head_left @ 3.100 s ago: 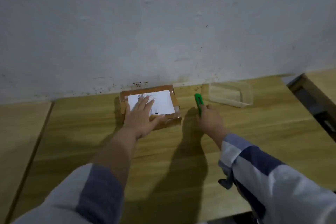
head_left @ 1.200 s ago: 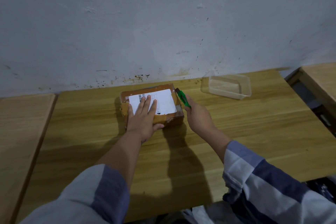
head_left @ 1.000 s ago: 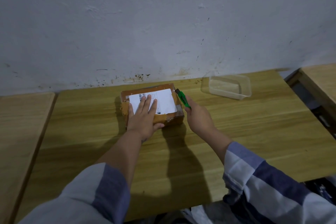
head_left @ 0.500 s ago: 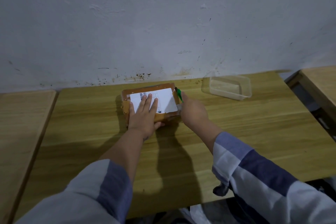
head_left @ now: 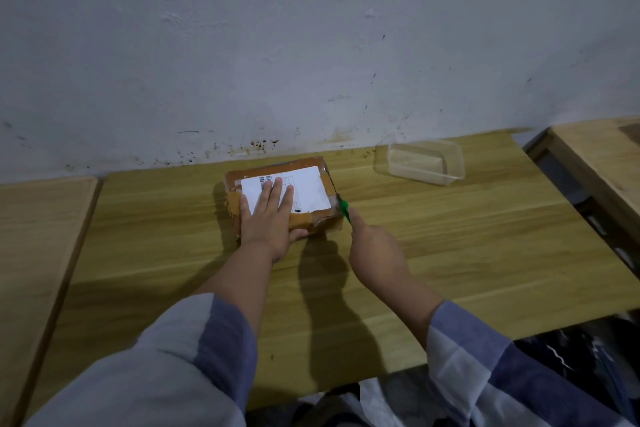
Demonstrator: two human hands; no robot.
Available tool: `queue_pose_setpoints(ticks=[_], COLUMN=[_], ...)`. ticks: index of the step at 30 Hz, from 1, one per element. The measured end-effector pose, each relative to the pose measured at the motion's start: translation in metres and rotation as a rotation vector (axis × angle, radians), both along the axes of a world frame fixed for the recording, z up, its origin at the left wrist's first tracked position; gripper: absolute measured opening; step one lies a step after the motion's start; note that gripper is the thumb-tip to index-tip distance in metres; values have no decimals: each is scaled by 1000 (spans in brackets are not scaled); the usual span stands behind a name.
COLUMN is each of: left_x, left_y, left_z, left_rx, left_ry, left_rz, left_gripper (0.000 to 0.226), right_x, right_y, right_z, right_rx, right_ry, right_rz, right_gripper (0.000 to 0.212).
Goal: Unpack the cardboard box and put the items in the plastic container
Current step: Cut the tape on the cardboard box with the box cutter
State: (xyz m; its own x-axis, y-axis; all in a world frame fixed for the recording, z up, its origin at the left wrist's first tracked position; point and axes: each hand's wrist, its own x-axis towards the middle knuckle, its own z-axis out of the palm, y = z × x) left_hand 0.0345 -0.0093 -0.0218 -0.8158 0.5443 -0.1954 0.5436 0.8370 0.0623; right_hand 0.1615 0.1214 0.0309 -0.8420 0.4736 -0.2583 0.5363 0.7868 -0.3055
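Nearest the camera, two forearms in blue-and-white striped sleeves reach out over the light wooden table (head_left: 450, 246). The right hand (head_left: 375, 253) is curled around a small green-handled cutter (head_left: 344, 209), whose tip touches the near right corner of the brown taped cardboard box (head_left: 313, 224). The left hand (head_left: 268, 218) lies flat on top of that box, fingers straight and slightly spread, partly covering its white shipping label (head_left: 304, 189), the thumb against the near side. The box is closed, lying flat on the table. Farther back and to the right, well apart from the box, sits the clear rectangular plastic container (head_left: 420, 165), near the stained white wall (head_left: 311, 45).
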Motion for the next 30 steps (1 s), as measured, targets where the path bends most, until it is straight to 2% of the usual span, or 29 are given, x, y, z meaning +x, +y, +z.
queue_pose_setpoints(ticks=[2,6,9,11,13,16,21,24,26,28,30], left_x=[1,10,24,28,20,-4,-25,-21,-19,-20,-21], left_y=[1,7,18,25,23,7,-9,-10,-6,0,4], left_z=[2,6,11,17,22,24,16,8,7,9,12], left_rx=[1,9,32,88,114,80,0,14,6,2,-9], left_ry=[-12,-81,-211,-244,-168,-52,-24,10,12,-8,-27], left_rz=[4,73,104,138,128,47,-111,-112,-103,-115,-150], left_gripper=[90,97,108,99,80,62,58,63,75,89,94], right_x=[6,21,18,8,-6,-23,-35,-45,-56,-68,-79], right_y=[2,2,0,-1,-2,-6,-10,-1,11,28,50], right_z=[-2,-9,-22,-29,-32,-36,-49,-50,-48,-45,-43], right_rx=[-47,-283,-378,-422,-443,-462,-393,-347,-333,-366,-440], right_ry=[58,338,426,475,517,502,483,459,435,419,417], right_rz=[-31,-195,-279,-279,-239,-214,-194,-215,-214,-225,-222], right_gripper=[61,50,57,65,68,54,25,27,31,33,32])
